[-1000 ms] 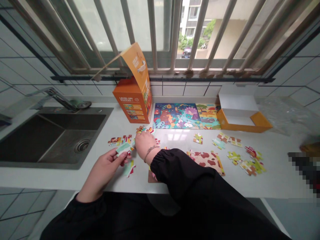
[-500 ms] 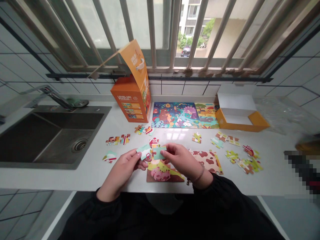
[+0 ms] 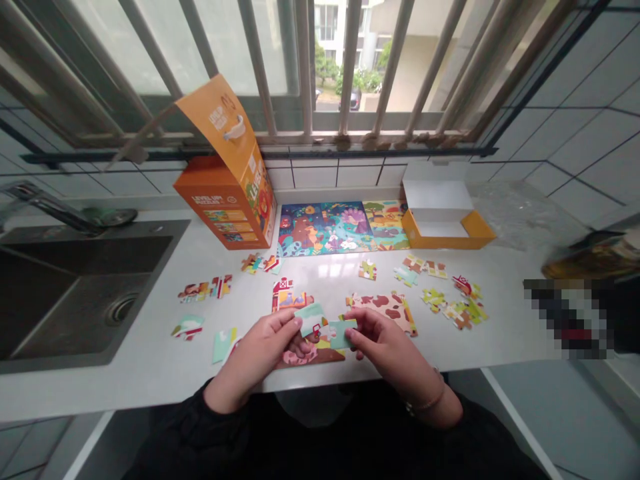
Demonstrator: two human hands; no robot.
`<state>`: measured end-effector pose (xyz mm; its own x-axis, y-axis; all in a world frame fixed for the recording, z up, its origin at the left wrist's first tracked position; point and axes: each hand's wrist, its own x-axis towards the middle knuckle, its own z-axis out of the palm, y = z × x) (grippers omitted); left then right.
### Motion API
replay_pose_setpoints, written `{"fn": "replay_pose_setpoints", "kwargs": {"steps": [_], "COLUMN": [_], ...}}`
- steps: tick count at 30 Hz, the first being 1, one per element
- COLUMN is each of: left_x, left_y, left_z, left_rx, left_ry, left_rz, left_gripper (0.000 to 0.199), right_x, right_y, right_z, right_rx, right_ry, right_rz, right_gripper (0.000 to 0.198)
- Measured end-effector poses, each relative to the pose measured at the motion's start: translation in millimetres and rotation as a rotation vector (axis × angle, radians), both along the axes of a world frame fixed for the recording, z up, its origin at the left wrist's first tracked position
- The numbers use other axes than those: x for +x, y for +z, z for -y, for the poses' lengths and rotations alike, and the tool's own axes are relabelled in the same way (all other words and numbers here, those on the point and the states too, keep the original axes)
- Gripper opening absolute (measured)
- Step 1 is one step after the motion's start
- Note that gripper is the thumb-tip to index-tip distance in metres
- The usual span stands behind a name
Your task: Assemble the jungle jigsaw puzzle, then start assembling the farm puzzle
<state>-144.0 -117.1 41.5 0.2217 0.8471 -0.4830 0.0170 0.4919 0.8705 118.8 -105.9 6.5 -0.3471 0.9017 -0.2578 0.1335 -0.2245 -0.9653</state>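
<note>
Between the thumb and fingers of my left hand (image 3: 273,343) is a pale green and white puzzle piece (image 3: 310,321) with a small red picture on it. My right hand (image 3: 383,337) pinches a mint-green puzzle piece (image 3: 341,335). The two pieces are held side by side, edges close; whether they touch I cannot tell. Beneath them on the counter lies a partly hidden puzzle section with a pink animal (image 3: 300,355). A red barn piece (image 3: 283,287) lies just beyond my left hand, and a brown-spotted cow section (image 3: 385,308) beyond my right.
An orange puzzle box (image 3: 225,207) stands open at the back left, beside the sink (image 3: 150,267). A picture sheet (image 3: 325,227) lies behind the loose pieces, next to an open yellow box (image 3: 450,230). Several pieces (image 3: 457,307) are scattered at the right, others (image 3: 205,288) at the left.
The view has turned to the right. Both hands still hold their pieces, which have come a little lower and stand tilted differently. More of the mint-green piece at the left of the counter shows.
</note>
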Motion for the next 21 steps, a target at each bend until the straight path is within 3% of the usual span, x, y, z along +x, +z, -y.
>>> {"fn": "replay_pose_setpoints", "kwargs": {"steps": [3,7,10,13,17,21], "left_x": [0.1,2.5,5.6,7.5,8.1,9.7], "left_y": [3.0,-1.6,-6.5,-9.2,-10.6,-10.1], "left_z": [2.2,10.1,16.8,21.2,22.5,20.2], "left_rx": [0.056,0.113,0.108,0.112,0.117,0.167], "left_ry": [-0.065,-0.140,-0.181,-0.204,-0.185,-0.094], "left_rz": [-0.124,-0.189,-0.214,-0.227,-0.215,-0.216], "left_gripper": [0.052,0.052,0.050,0.049,0.046,0.041], "right_x": [11.3,17.1,9.7,-4.7,-24.0,-37.8], "right_y": [-2.2,-3.1,-0.4,0.5,0.1,10.7], "right_z": [-10.7,-50.2,-84.9,-108.7,-114.2,-92.4], "right_rx": [0.118,0.271,0.370,0.438,0.498,0.580], "right_ry": [-0.048,-0.127,-0.091,-0.051,-0.050,-0.043], "right_rz": [0.211,0.525,0.751,0.847,0.930,0.904], "right_gripper": [0.038,0.028,0.025,0.023,0.022,0.015]}}
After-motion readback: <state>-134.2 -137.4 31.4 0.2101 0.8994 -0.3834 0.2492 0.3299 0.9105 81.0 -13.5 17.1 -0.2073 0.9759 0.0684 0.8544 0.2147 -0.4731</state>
